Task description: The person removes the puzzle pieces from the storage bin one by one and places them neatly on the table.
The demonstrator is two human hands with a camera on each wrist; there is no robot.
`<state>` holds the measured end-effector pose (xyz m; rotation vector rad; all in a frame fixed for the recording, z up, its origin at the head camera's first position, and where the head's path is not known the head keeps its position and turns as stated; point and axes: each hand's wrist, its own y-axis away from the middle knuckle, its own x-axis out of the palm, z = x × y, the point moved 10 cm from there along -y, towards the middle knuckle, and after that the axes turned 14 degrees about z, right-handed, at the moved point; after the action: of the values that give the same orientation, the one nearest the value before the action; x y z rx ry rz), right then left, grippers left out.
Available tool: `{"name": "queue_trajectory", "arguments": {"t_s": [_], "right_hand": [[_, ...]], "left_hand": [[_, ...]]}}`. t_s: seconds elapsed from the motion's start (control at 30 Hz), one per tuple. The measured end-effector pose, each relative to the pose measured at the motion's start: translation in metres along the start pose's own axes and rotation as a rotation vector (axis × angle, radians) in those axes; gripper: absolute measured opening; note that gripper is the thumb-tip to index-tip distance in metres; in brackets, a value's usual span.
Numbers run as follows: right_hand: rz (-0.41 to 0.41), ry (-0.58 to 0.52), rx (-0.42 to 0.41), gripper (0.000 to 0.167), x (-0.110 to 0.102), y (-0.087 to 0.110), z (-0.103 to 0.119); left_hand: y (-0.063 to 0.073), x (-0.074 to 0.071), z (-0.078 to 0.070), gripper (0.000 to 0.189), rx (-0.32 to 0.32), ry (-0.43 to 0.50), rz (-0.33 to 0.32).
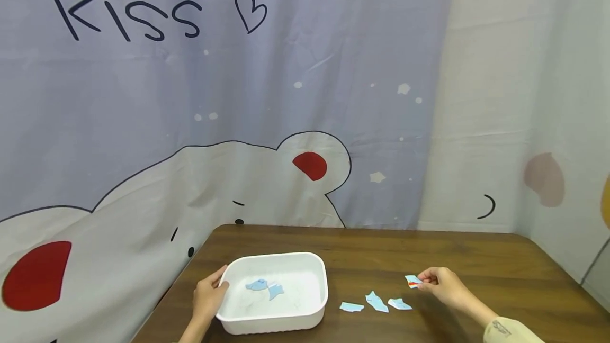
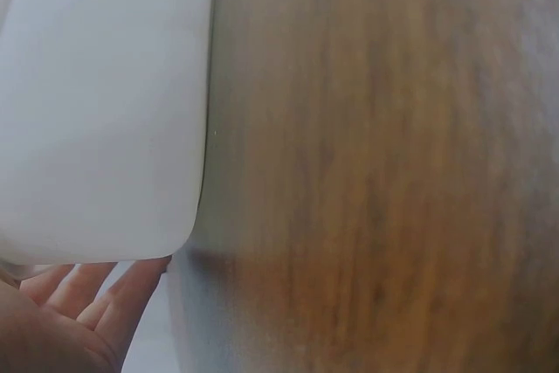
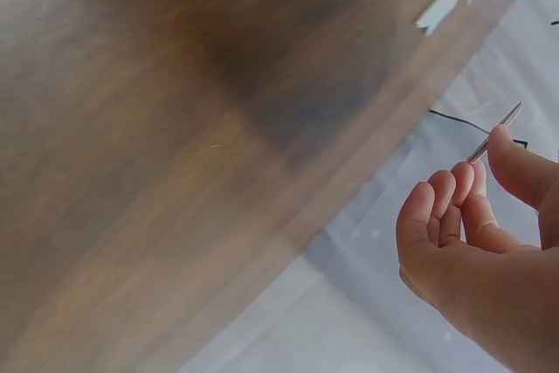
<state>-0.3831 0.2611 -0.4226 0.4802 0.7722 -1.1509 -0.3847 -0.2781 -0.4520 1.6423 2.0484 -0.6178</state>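
Observation:
My left hand (image 1: pixel 208 296) grips the left rim of a white plastic basin (image 1: pixel 274 323), thumb over the edge and fingers along the outside. In the left wrist view the fingers (image 2: pixel 131 303) lie against the basin's wall (image 2: pixel 105 128). Two light-blue torn pieces (image 1: pixel 258 285) lie inside the basin. Right of it, my right hand (image 1: pixel 445 286) pinches a light-blue piece with a red mark (image 1: pixel 412 281) between thumb and fingertips. The right wrist view shows this piece (image 3: pixel 498 131) edge-on, held above the table. Three more torn pieces (image 1: pixel 377 301) lie on the table between basin and right hand.
The brown wooden table (image 1: pixel 381 253) has rounded far corners. Behind it hangs a printed curtain (image 1: pixel 267 94) with a bear drawing, and its folds continue along the right side. The beige right sleeve (image 1: pixel 510 331) is at the lower right.

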Motion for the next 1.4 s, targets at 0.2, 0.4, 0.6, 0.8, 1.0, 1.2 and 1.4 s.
{"name": "queue_trajectory", "arguments": {"t_s": [0.2, 0.4, 0.6, 0.8, 1.0, 1.2, 1.4], "right_hand": [[0.090, -0.031, -0.010, 0.021, 0.012, 0.009, -0.013], [0.151, -0.059, -0.007, 0.018, 0.030, 0.012, -0.021], [0.091, -0.019, 0.045, 0.013, 0.037, 0.016, -0.026], [0.010, 0.066, 0.100, 0.012, 0.032, 0.021, -0.025], [-0.085, 0.118, 0.192, 0.013, 0.027, 0.024, -0.026], [-0.114, 0.193, 0.209, 0.019, 0.026, 0.026, -0.023], [-0.125, 0.163, 0.164, 0.036, 0.019, 0.026, -0.012]], "left_hand": [[0.001, 0.000, -0.001, 0.044, 0.002, -0.001, 0.009], [0.008, -0.003, 0.008, 0.045, -0.039, -0.003, 0.025], [0.009, -0.005, 0.013, 0.044, -0.042, -0.011, 0.033], [0.007, -0.005, 0.009, 0.044, -0.024, -0.007, 0.028], [0.004, -0.004, 0.006, 0.045, -0.016, -0.015, 0.024], [0.001, -0.002, 0.004, 0.044, -0.009, -0.019, 0.028], [0.000, 0.002, 0.002, 0.045, -0.012, -0.014, 0.041]]}}
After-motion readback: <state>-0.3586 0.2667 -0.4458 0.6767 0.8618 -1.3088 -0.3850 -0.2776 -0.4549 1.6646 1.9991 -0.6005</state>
